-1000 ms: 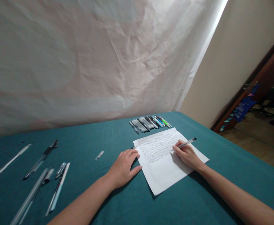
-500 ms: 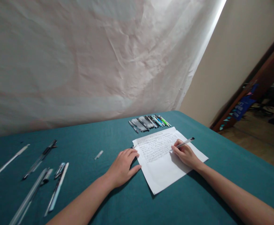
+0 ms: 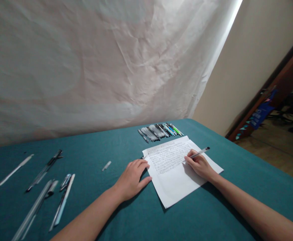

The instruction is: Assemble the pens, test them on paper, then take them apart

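My right hand (image 3: 198, 164) grips a pen (image 3: 199, 152) with a clear barrel and a dark end. Its tip points down at the paper (image 3: 171, 189), near the end of the lowest handwritten lines. Rows of small dark writing fill the upper part of the sheet, and the lower part is blank. At least one more sheet shows under the top one at its edges. My left hand (image 3: 133, 177) lies flat with fingers apart, its fingertips and thumb touching the paper's left edge. A small clear pen cap (image 3: 106, 165) lies on the cloth to its left.
A row of many pens (image 3: 159, 132) lies behind the paper. Loose pens and pen parts, among them a light-blue pen (image 3: 64, 201) and a slim white one (image 3: 16, 170), are scattered at the left. Green cloth (image 3: 98, 144) covers the table, and a pale sheet hangs behind it.
The whole view has shifted very slightly. My right hand and the pen have moved a tiny bit to the right along the writing; my left hand rests in the same place.
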### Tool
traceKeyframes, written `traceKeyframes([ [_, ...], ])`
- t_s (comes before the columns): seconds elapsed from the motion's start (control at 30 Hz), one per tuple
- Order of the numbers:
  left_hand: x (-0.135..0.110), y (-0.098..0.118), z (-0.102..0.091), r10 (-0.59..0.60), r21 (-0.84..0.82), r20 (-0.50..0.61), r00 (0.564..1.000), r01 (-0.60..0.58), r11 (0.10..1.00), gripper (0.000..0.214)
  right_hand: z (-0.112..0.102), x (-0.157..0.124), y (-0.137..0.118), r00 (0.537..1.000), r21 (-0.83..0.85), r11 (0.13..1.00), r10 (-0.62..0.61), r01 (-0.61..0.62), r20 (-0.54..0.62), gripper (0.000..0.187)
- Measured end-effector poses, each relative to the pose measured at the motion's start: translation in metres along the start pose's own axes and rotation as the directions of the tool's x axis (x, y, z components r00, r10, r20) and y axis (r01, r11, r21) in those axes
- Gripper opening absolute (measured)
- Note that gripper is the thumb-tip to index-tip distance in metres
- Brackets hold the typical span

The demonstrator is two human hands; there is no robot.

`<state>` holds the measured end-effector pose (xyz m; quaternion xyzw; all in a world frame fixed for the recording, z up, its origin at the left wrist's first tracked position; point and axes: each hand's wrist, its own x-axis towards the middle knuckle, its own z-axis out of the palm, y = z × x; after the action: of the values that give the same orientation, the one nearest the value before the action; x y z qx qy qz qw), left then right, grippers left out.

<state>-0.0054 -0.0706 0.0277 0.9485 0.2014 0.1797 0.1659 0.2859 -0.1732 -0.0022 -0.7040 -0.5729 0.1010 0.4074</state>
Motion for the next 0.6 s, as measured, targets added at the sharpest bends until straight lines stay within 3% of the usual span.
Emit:
traceKeyframes([
  [0.6,0.0001,-0.0004,0.0001,0.002,-0.009,-0.006,1.0,-0.002,1.0,0.032,-0.0019,-0.0008,-0.0026,1.0,0.037,0.999,-0.002,0.001,0.02,0.018],
])
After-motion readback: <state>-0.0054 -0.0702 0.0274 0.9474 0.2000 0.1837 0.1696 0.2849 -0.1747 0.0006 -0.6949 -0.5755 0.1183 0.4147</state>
